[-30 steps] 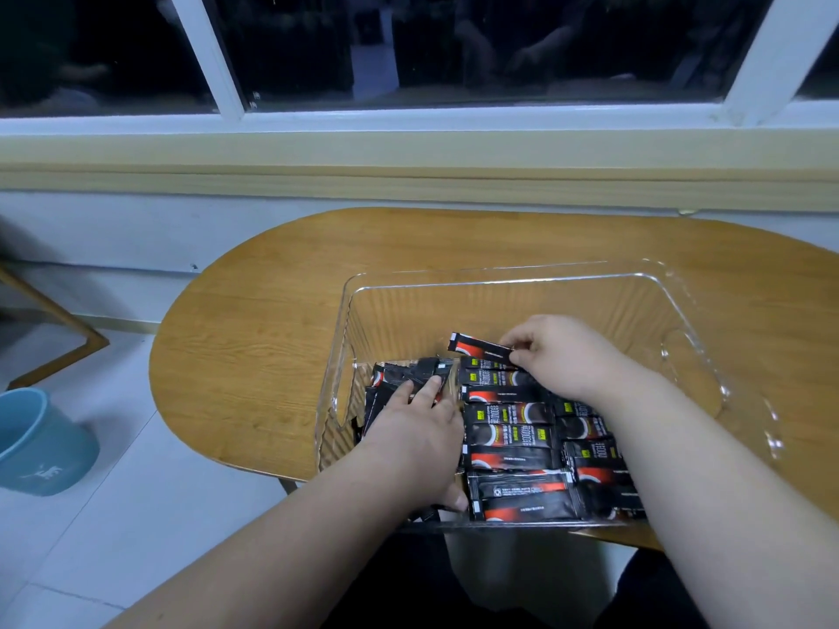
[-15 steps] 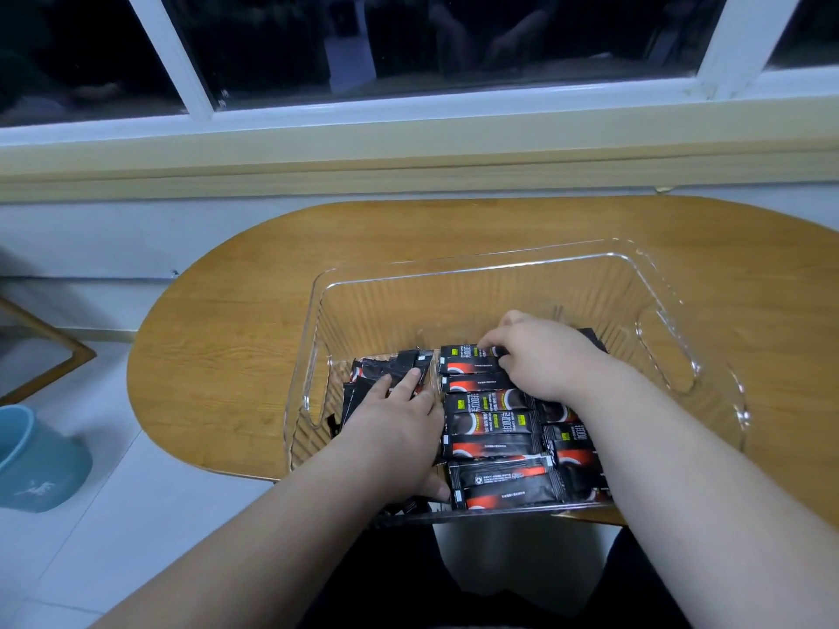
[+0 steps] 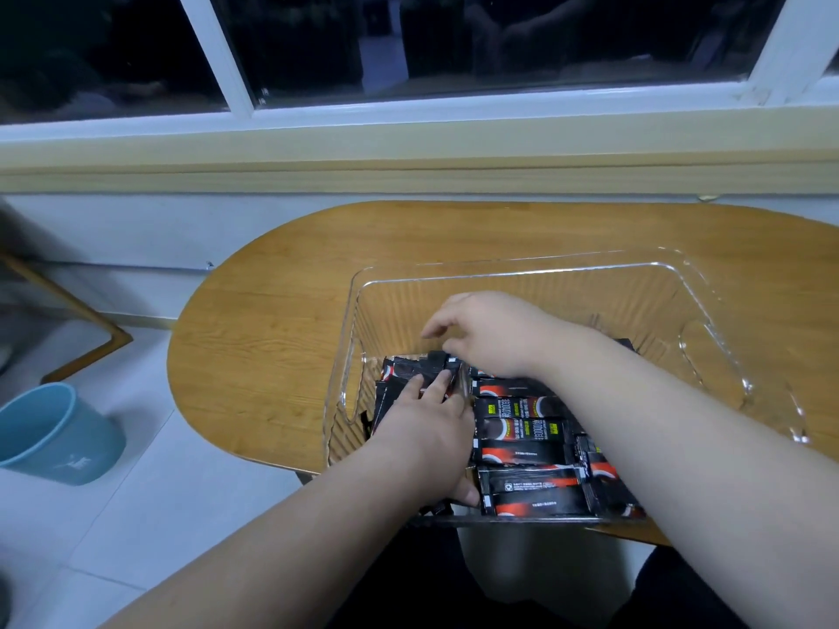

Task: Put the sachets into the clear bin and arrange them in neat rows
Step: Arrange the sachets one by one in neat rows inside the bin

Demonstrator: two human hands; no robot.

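oval wooden table (image 3: 281, 329) carries clear bin (image 3: 694, 283), near front edge.

Print on sachets (image 3: 522, 431) blurred, unreadable.

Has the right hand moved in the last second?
Yes. The right hand has shifted left across the clear bin, toward its left wall, over the left sachets.
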